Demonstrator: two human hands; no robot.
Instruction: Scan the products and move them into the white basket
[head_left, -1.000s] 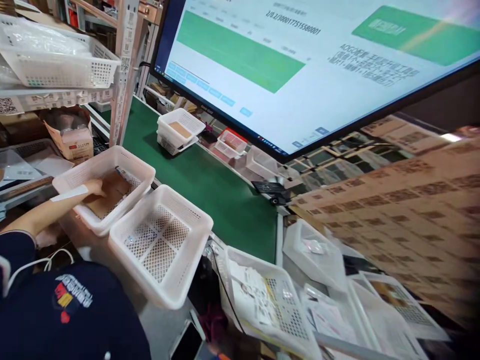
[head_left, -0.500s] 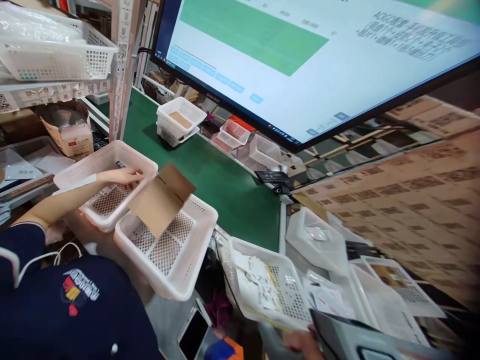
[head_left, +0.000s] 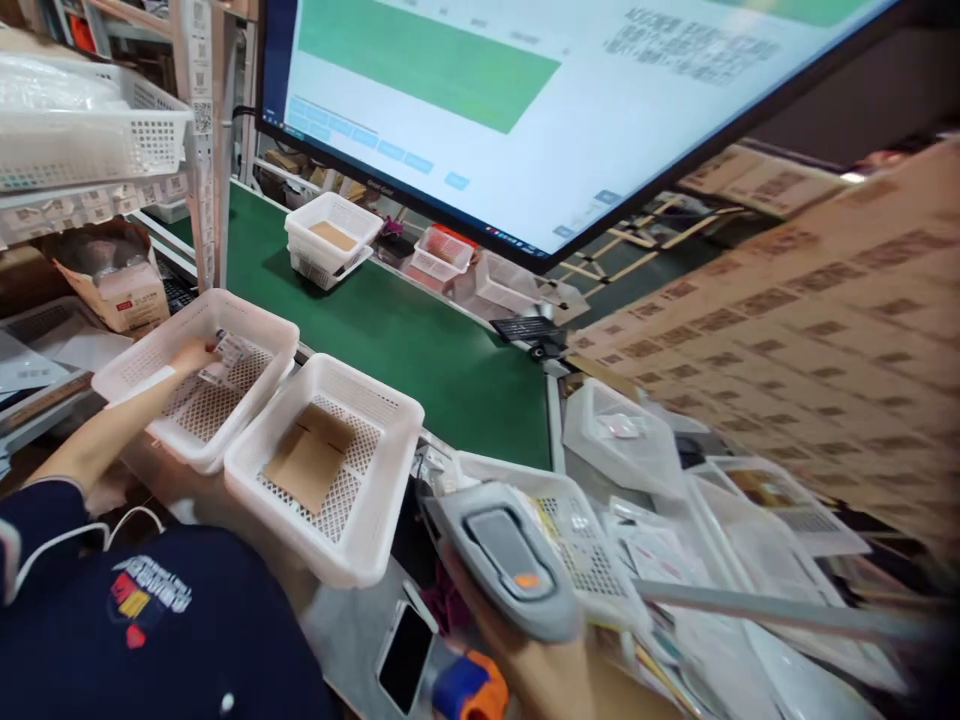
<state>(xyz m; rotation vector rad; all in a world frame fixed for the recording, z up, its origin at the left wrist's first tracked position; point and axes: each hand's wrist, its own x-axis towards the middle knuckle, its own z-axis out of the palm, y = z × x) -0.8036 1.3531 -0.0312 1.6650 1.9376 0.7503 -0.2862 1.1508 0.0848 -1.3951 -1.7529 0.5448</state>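
Note:
My left hand (head_left: 196, 355) reaches into the left white plastic basket (head_left: 281, 325), its fingers closed at a small clear packet with a printed label (head_left: 231, 348). Part of the packet is hidden by the fingers. At the lower middle my right hand (head_left: 544, 665) is wrapped around a grey handheld barcode scanner (head_left: 510, 560), held above the bench. Between the hands stands a second white basket (head_left: 401, 430) with a folded piece of brown cardboard (head_left: 311, 460) flat on its bottom.
A green work surface (head_left: 450, 370) runs behind the baskets under a large monitor (head_left: 420, 100). Small stacked baskets (head_left: 330, 235) stand on it. A phone (head_left: 405, 655) and a blue and orange tape roll (head_left: 471, 688) lie in front. Bins (head_left: 622, 440) crowd the right.
The cardboard has dropped from mid-air to the bottom of the second basket. My left hand has moved left to the packet. My right hand has brought the scanner up and leftward into view.

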